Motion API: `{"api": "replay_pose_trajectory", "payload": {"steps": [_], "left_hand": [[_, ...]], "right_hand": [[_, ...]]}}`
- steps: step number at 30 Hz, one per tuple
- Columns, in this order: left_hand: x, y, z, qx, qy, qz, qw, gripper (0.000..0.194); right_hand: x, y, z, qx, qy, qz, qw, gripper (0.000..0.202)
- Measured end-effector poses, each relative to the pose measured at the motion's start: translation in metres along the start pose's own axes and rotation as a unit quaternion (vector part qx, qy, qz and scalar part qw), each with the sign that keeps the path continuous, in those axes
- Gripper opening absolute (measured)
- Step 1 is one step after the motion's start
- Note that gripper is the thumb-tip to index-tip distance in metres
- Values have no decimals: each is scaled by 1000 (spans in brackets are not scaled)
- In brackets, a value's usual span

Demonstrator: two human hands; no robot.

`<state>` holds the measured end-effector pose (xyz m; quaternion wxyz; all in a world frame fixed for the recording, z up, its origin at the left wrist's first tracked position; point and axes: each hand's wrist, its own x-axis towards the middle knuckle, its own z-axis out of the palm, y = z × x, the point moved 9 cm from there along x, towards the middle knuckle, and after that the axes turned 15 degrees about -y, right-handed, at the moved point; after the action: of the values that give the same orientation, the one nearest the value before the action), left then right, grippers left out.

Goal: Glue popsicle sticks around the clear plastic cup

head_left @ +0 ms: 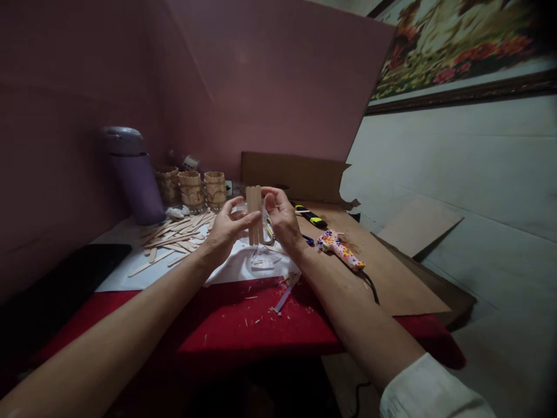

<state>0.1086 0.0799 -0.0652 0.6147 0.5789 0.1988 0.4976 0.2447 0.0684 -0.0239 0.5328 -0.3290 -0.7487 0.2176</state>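
Several wooden craft sticks, side by side as a small upright panel, are held above the table. My left hand grips the panel from the left, its thumb across the front. At the panel's upper right edge, my right hand has its fingers curled, with the fingertips against the sticks; their exact contact is partly hidden. Below the panel lies a small clear plastic piece on white paper. To the left is a pile of loose craft sticks.
Stick-built cups stand behind the pile, beside a purple bottle. On the cardboard at right lie a flower-patterned glue gun with a black cord and a yellow-and-black utility knife. Wood scraps litter the red tablecloth.
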Motion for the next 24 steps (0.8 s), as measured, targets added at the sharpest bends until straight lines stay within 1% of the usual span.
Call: {"api": "replay_pose_trajectory", "payload": {"steps": [1,3,5,7,9,12,16,20,24], "left_hand": [[0,1,-1,-17,3,1,1000,82],[0,5,-2,-58,6,4,998,71],[1,7,-4,-98,5,1,995,55],[2,8,-6,-129,3,-12,992,41],[2,6,-9,-152,10,-27,988,31],[2,5,-12,-167,32,-32,985,24],[-1,7,-11,-164,46,-26,985,19],[-3,8,-11,-151,53,-26,987,23],[-2,8,-19,-137,82,-13,987,33]], "right_hand": [[0,5,-1,23,12,17,1000,70],[-3,19,-2,70,35,69,995,81],[-5,32,5,105,24,118,987,84],[-7,37,13,133,6,135,982,84],[-6,32,20,139,-16,116,983,83],[-6,16,24,109,-43,62,991,77],[-7,1,20,57,-46,19,997,70],[-6,0,18,31,-45,11,998,68],[-6,3,18,21,-49,13,999,74]]}}
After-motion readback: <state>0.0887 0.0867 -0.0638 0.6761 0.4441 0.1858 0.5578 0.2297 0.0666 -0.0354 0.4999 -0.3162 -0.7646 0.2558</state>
